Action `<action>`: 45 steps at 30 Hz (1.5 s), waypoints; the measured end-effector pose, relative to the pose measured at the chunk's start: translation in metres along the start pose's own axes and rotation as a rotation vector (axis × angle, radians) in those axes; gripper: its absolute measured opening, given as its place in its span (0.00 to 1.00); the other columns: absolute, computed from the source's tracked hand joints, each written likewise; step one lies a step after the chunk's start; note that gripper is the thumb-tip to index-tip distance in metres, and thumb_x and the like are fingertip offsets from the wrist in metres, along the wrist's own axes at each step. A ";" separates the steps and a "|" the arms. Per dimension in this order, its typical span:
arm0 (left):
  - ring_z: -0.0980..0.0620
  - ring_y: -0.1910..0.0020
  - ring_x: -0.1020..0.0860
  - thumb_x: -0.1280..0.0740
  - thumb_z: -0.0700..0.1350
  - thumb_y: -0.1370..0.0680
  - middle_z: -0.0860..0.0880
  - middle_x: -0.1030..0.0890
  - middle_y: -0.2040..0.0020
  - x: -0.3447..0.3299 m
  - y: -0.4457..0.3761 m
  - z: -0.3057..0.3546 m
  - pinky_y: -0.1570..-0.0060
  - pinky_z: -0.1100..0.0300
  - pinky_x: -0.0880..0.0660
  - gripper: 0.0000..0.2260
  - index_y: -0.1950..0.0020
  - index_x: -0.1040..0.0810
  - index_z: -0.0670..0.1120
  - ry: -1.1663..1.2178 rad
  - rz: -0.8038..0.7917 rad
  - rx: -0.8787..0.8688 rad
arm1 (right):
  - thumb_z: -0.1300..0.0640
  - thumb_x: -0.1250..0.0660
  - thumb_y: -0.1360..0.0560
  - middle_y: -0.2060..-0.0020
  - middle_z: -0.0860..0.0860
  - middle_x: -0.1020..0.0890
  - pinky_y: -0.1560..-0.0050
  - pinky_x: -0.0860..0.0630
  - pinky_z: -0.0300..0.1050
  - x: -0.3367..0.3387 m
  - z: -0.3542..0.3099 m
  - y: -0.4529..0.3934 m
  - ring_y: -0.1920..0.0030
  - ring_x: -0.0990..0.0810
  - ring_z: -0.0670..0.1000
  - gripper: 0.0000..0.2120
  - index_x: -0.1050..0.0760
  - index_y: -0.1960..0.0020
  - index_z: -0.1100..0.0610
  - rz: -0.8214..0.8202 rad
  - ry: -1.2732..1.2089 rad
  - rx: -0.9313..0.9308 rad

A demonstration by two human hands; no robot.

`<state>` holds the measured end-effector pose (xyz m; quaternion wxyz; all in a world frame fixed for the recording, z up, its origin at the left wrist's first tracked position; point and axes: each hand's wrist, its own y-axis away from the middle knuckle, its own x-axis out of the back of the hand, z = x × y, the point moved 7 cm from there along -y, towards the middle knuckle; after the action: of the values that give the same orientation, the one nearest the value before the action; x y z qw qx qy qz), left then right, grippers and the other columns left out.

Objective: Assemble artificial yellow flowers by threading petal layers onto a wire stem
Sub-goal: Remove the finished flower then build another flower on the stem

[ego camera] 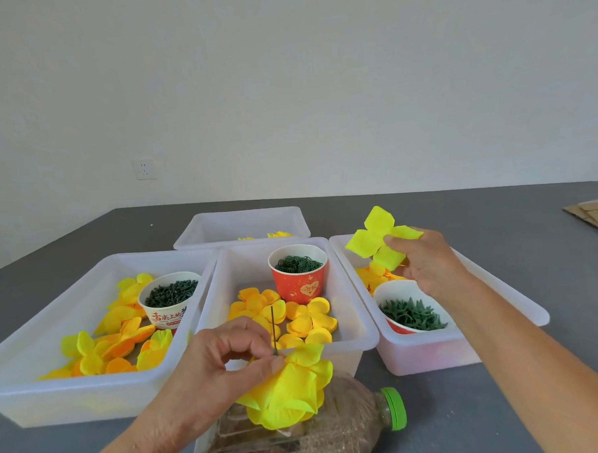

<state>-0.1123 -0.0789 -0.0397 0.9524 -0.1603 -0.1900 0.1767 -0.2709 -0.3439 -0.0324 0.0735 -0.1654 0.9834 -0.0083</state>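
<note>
Red Chinese characters, cut off and not fully readable, mark the white paper cup [169, 302] at left centre. Low centre, the left hand [224, 363] pinches the thin dark wire stem [273, 330] upright, a half-built yellow fabric flower [288, 394] bunched below its fingers. Right of centre, the raised right hand [426, 262] pinches a 4-lobed yellow petal layer [377, 240] above the right white plastic tray [499, 296].

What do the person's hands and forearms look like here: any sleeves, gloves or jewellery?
Both the left hand and the right hand are bare, with no gloves, rings or watch in view. Both forearms are uncovered as far as the frame shows; no sleeve is visible.
</note>
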 end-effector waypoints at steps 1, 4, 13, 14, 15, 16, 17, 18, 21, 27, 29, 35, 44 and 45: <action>0.53 0.63 0.24 0.27 0.43 0.37 0.48 0.21 0.63 0.000 0.000 0.000 0.59 0.66 0.27 0.05 0.71 0.19 0.43 0.006 0.000 -0.002 | 0.68 0.34 0.26 0.61 0.54 0.19 0.61 0.23 0.50 -0.005 -0.001 0.009 0.62 0.20 0.55 0.07 0.26 0.53 0.58 -0.032 -0.037 -0.004; 0.54 0.63 0.24 0.27 0.43 0.37 0.49 0.21 0.63 -0.001 0.000 0.000 0.59 0.65 0.27 0.05 0.71 0.19 0.44 0.014 -0.001 -0.001 | 0.72 0.33 0.29 0.59 0.56 0.18 0.62 0.21 0.48 -0.023 -0.003 0.038 0.62 0.18 0.54 0.10 0.24 0.49 0.63 -0.116 -0.061 -0.006; 0.56 0.63 0.24 0.26 0.43 0.35 0.51 0.22 0.64 0.000 0.001 -0.001 0.59 0.67 0.28 0.06 0.72 0.19 0.47 0.010 0.010 0.010 | 0.71 0.34 0.28 0.62 0.56 0.16 0.59 0.19 0.50 -0.072 -0.010 0.095 0.62 0.17 0.55 0.08 0.21 0.59 0.60 -0.299 0.078 0.033; 0.55 0.63 0.24 0.26 0.40 0.34 0.51 0.22 0.64 0.000 0.001 -0.002 0.58 0.66 0.28 0.07 0.71 0.19 0.48 0.004 0.009 0.007 | 0.71 0.34 0.28 0.61 0.58 0.17 0.56 0.19 0.53 -0.076 -0.011 0.099 0.60 0.17 0.57 0.08 0.21 0.59 0.60 -0.300 0.101 0.033; 0.55 0.63 0.24 0.26 0.38 0.33 0.51 0.22 0.64 0.000 0.001 -0.003 0.58 0.65 0.27 0.09 0.71 0.19 0.48 -0.004 0.010 0.003 | 0.70 0.34 0.28 0.59 0.59 0.17 0.54 0.20 0.56 -0.079 -0.011 0.102 0.59 0.18 0.58 0.08 0.21 0.60 0.60 -0.297 0.121 0.040; 0.55 0.63 0.24 0.26 0.37 0.33 0.51 0.22 0.64 0.001 0.001 -0.003 0.57 0.65 0.27 0.10 0.71 0.19 0.48 -0.010 0.011 0.000 | 0.70 0.33 0.28 0.58 0.61 0.18 0.52 0.21 0.59 -0.082 -0.012 0.106 0.58 0.19 0.59 0.08 0.21 0.60 0.60 -0.294 0.138 0.048; 0.55 0.62 0.24 0.26 0.36 0.32 0.51 0.22 0.64 0.001 0.001 -0.004 0.57 0.64 0.27 0.10 0.71 0.19 0.48 -0.014 0.013 -0.001 | 0.70 0.33 0.28 0.58 0.62 0.18 0.50 0.21 0.60 -0.085 -0.012 0.109 0.57 0.19 0.59 0.07 0.21 0.60 0.60 -0.293 0.153 0.057; 0.55 0.62 0.24 0.26 0.37 0.32 0.51 0.22 0.64 0.001 0.001 -0.004 0.57 0.64 0.27 0.09 0.71 0.19 0.47 -0.016 0.013 -0.002 | 0.70 0.32 0.28 0.59 0.62 0.18 0.50 0.22 0.61 -0.087 -0.013 0.112 0.57 0.19 0.59 0.07 0.21 0.60 0.59 -0.294 0.164 0.066; 0.56 0.62 0.24 0.26 0.36 0.32 0.52 0.22 0.64 0.001 0.000 -0.005 0.57 0.64 0.28 0.08 0.70 0.19 0.46 -0.015 0.016 0.000 | 0.68 0.30 0.29 0.63 0.58 0.18 0.51 0.21 0.57 -0.092 -0.018 0.121 0.60 0.19 0.57 0.08 0.20 0.61 0.57 -0.304 0.197 0.132; 0.59 0.63 0.24 0.26 0.36 0.31 0.56 0.22 0.66 0.000 0.002 -0.005 0.58 0.67 0.28 0.12 0.70 0.19 0.51 0.010 0.019 0.004 | 0.64 0.28 0.30 0.69 0.40 0.17 0.62 0.26 0.30 -0.109 -0.030 0.146 0.66 0.22 0.37 0.11 0.19 0.61 0.47 -0.372 0.316 0.371; 0.59 0.63 0.24 0.25 0.39 0.31 0.56 0.22 0.66 0.000 0.002 -0.004 0.58 0.66 0.28 0.11 0.70 0.20 0.51 0.011 0.010 0.003 | 0.64 0.28 0.30 0.70 0.38 0.18 0.63 0.28 0.29 -0.114 -0.031 0.152 0.66 0.23 0.37 0.12 0.19 0.62 0.46 -0.384 0.322 0.410; 0.56 0.64 0.25 0.29 0.38 0.27 0.55 0.21 0.68 -0.004 0.003 -0.004 0.59 0.64 0.28 0.10 0.68 0.19 0.49 0.044 -0.058 0.040 | 0.65 0.29 0.30 0.66 0.45 0.16 0.64 0.25 0.33 -0.120 -0.033 0.160 0.66 0.21 0.41 0.13 0.19 0.62 0.46 -0.437 0.337 0.424; 0.53 0.63 0.25 0.28 0.40 0.27 0.49 0.21 0.67 -0.003 0.001 -0.002 0.57 0.59 0.27 0.07 0.66 0.19 0.45 0.033 -0.060 0.000 | 0.69 0.30 0.30 0.62 0.51 0.14 0.58 0.23 0.37 -0.116 -0.037 0.167 0.61 0.18 0.44 0.11 0.17 0.57 0.53 -0.530 0.289 0.496; 0.53 0.63 0.25 0.28 0.40 0.27 0.50 0.21 0.67 -0.003 0.001 -0.003 0.57 0.60 0.27 0.07 0.66 0.19 0.45 0.035 -0.065 0.000 | 0.69 0.30 0.31 0.62 0.50 0.14 0.57 0.22 0.37 -0.115 -0.037 0.167 0.61 0.18 0.44 0.11 0.17 0.57 0.53 -0.519 0.288 0.508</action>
<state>-0.1144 -0.0799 -0.0434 0.9607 -0.1574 -0.1783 0.1429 -0.2231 -0.1490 0.0138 -0.0312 -0.3822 0.8758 -0.2932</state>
